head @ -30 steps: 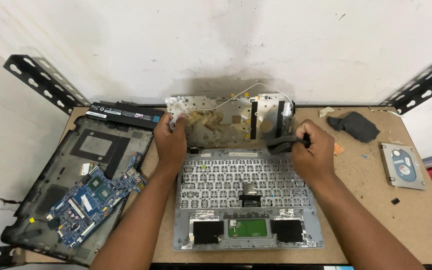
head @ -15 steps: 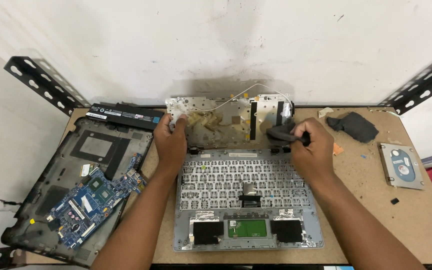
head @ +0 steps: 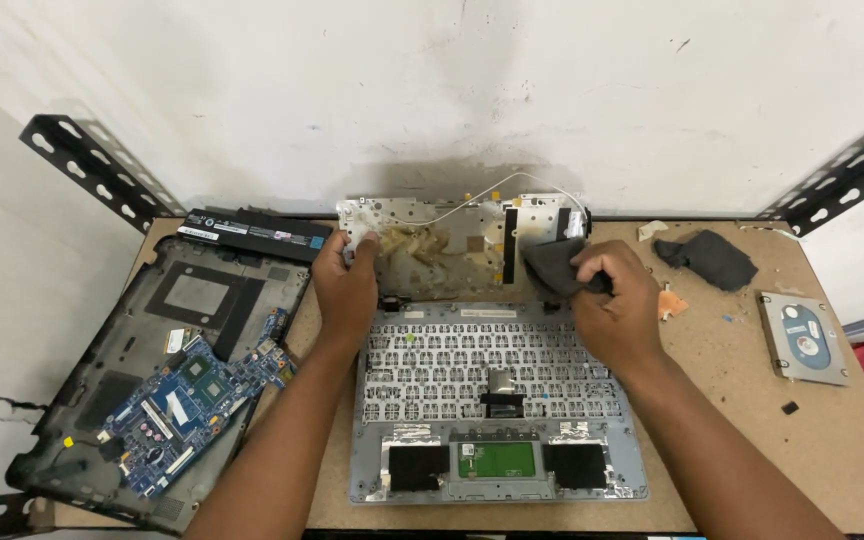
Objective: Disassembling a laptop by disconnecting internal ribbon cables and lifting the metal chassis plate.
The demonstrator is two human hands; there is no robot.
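Gripping a grey cloth (head: pixel 550 268), your right hand (head: pixel 620 310) fingers press the metal panel (head: pixel 457 240) at 12 o'clock; left hand (head: pixel 345 285) fingers clamp its edge.

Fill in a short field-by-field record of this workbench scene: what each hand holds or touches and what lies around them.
Left hand: grips the left end of the stained silver metal plate at the table's far edge
Right hand: holds a dark grey cloth against that plate
Centre: upturned grey laptop keyboard panel
Left: black laptop base shell holding a blue circuit board; long black battery behind it
Right: silver hard drive; second dark rag
Surface: brown chipboard table
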